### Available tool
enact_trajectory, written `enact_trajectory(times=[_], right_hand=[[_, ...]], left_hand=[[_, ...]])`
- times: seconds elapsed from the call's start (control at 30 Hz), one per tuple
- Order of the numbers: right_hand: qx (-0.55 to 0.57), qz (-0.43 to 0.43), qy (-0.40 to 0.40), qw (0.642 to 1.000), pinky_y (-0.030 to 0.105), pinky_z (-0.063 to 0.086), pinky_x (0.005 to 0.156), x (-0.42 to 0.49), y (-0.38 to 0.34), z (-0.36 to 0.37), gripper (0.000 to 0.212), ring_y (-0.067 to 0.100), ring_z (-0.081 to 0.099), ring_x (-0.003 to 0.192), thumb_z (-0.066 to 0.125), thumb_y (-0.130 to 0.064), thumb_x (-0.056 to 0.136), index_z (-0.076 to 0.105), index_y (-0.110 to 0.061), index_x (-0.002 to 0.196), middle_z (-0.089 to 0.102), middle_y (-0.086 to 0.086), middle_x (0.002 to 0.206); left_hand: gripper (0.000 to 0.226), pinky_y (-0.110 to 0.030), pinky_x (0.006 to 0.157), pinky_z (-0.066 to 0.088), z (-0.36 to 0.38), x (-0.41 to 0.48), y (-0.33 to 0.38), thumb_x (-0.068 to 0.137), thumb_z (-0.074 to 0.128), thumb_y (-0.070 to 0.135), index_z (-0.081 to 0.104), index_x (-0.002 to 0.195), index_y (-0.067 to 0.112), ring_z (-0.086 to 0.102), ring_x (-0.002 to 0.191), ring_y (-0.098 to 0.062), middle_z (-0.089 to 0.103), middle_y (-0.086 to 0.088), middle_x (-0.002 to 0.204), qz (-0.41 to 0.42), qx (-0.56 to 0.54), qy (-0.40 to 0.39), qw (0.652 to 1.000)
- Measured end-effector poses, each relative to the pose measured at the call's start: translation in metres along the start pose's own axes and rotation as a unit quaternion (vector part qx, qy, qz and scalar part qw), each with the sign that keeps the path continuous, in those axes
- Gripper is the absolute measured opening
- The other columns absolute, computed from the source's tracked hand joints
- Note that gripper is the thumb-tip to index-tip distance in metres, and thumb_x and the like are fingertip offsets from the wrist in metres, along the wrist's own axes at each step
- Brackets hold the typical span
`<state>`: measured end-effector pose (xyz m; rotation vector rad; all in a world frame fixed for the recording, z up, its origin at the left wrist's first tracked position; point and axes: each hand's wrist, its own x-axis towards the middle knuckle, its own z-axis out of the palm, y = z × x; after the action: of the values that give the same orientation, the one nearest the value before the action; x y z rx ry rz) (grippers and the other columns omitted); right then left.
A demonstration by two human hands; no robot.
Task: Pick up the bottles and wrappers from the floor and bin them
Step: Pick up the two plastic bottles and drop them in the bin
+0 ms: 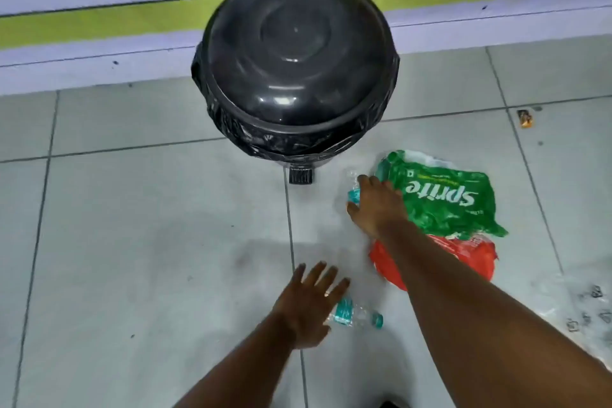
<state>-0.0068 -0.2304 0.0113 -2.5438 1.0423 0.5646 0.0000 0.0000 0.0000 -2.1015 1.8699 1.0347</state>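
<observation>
A dark grey pedal bin (294, 53) with a black liner stands by the wall, its lid down. To the right of the bin's base, my right hand (376, 205) wraps its fingers and thumb around a clear bottle with a teal label (353, 190) that lies on the floor tiles. A green Sprite wrapper (443, 202) lies just right of that hand, with a red wrapper (470, 258) below it under my forearm. My left hand (309, 301) hovers with fingers spread over one end of a second clear bottle with a teal cap (359, 317).
The bin's foot pedal (300, 174) faces me. A small orange wrapper (525, 118) lies at the far right near a tile joint. Crumpled clear plastic with dark print (578, 308) is on the floor at the right edge. A printed wall panel runs behind the bin.
</observation>
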Motion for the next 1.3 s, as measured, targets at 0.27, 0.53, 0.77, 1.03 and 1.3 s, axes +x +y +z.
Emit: enact_trajectory(times=[0.27, 0.53, 0.77, 1.03, 1.3], right_hand=[[-0.083, 0.044, 0.044, 0.995, 0.047, 0.034, 0.094, 0.050, 0.003, 0.042, 0.058, 0.036, 0.048, 0.114, 0.060, -0.042, 0.077, 0.045, -0.009, 0.121, 0.064, 0.014, 0.114], [0.110, 0.129, 0.093, 0.981, 0.047, 0.040, 0.092, 0.002, -0.013, 0.013, 0.058, 0.039, 0.053, 0.110, 0.066, -0.046, 0.072, 0.051, -0.009, 0.113, 0.065, 0.016, 0.111], [0.243, 0.163, 0.123, 0.948, 0.048, 0.051, 0.085, -0.118, -0.013, -0.159, 0.059, 0.041, 0.059, 0.101, 0.071, -0.038, 0.072, 0.049, -0.009, 0.119, 0.062, 0.018, 0.110], [0.319, 0.047, 0.128, 0.938, 0.046, 0.051, 0.092, -0.260, 0.007, -0.415, 0.070, 0.032, 0.063, 0.103, 0.081, -0.036, 0.068, 0.048, -0.022, 0.128, 0.061, 0.012, 0.120], [0.272, -0.019, 0.165, 0.948, 0.043, 0.052, 0.087, -0.331, 0.028, -0.558, 0.068, 0.028, 0.063, 0.100, 0.081, -0.038, 0.069, 0.049, -0.022, 0.127, 0.061, 0.010, 0.116]], left_hand=[[0.073, -0.049, 0.093, 0.048, 0.055, 0.039, -0.005, 0.064, 0.076, 0.040, 0.049, 0.128, 0.017, 0.056, 0.110, -0.034, 0.061, -0.009, 0.121, 0.066, 0.087, 0.020, 0.994], [0.056, -0.044, 0.084, 0.051, 0.013, -0.002, -0.005, 0.072, 0.068, 0.034, 0.050, 0.122, 0.018, 0.059, 0.100, -0.028, 0.064, -0.004, 0.113, 0.043, 0.056, 0.091, 0.993], [0.057, -0.041, 0.086, 0.050, -0.171, -0.114, 0.021, 0.075, 0.064, 0.038, 0.050, 0.129, 0.024, 0.060, 0.105, -0.025, 0.064, 0.004, 0.119, -0.022, 0.032, 0.170, 0.985], [0.060, -0.043, 0.091, 0.044, -0.435, -0.244, 0.090, 0.076, 0.066, 0.037, 0.048, 0.133, 0.025, 0.056, 0.108, -0.031, 0.063, -0.002, 0.125, -0.176, 0.012, 0.282, 0.943], [0.061, -0.044, 0.093, 0.038, -0.551, -0.305, 0.147, 0.080, 0.061, 0.041, 0.041, 0.136, 0.025, 0.050, 0.114, -0.031, 0.058, -0.003, 0.130, -0.201, 0.020, 0.345, 0.917]])
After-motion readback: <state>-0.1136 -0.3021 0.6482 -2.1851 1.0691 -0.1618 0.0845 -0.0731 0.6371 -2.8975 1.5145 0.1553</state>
